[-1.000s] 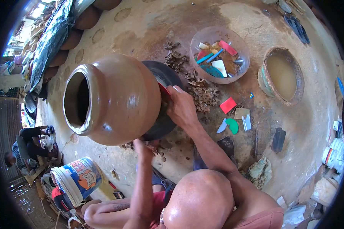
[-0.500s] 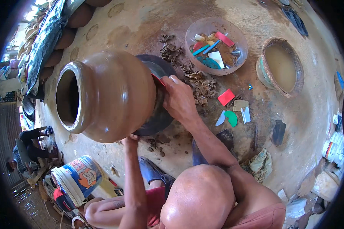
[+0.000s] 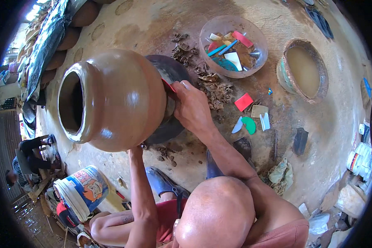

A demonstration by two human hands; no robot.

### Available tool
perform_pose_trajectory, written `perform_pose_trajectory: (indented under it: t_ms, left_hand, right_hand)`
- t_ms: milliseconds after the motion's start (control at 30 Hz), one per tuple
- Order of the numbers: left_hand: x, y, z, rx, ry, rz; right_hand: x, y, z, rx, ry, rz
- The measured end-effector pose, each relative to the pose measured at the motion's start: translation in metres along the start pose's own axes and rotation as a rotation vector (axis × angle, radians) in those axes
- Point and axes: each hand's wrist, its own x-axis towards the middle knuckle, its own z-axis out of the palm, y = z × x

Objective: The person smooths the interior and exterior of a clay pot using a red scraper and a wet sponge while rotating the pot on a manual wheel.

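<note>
A large wet, brown clay pot (image 3: 122,97) with a rounded belly and a thick rim appears at left of centre, its dark mouth at the left. Behind its base is a round black wheel (image 3: 171,66). Closed around a small red scraper (image 3: 168,87), my right hand (image 3: 193,106) presses it to the pot's lower side. From below, my left arm reaches to the pot's near side. Only the wrist end of my left hand (image 3: 135,152) shows; the pot hides the fingers, so their grip cannot be made out.
Clay scraps (image 3: 215,93) lie beside the wheel. A clear basin (image 3: 258,66) holds several scrapers, and a tub (image 3: 283,74) holds murky water. Loose pieces, including a green scraper (image 3: 249,125), lie at right. A bucket (image 3: 72,194) stands lower left; another person (image 3: 27,159) sits far left.
My left hand has slipped further behind the pot's near side, hiding its fingers. My right hand keeps the red scraper against the pot, with little shift. The whole view has moved slightly.
</note>
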Motion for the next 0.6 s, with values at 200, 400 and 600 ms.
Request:
perform_pose_trajectory:
  t_ms: [200, 400, 600]
  left_hand:
    - [-0.104, -0.073, 0.176, -0.073, 0.326, -0.440]
    - [-0.031, -0.027, 0.119, -0.042, 0.080, -0.239]
    - [-0.095, -0.066, 0.171, -0.116, 0.332, -0.400]
  right_hand:
    - [-0.010, 0.028, -0.022, -0.178, 0.002, 0.055]
    - [-0.008, 0.020, -0.032, -0.155, 0.018, 0.008]
    - [-0.013, 0.015, -0.033, -0.189, 0.017, 0.020]
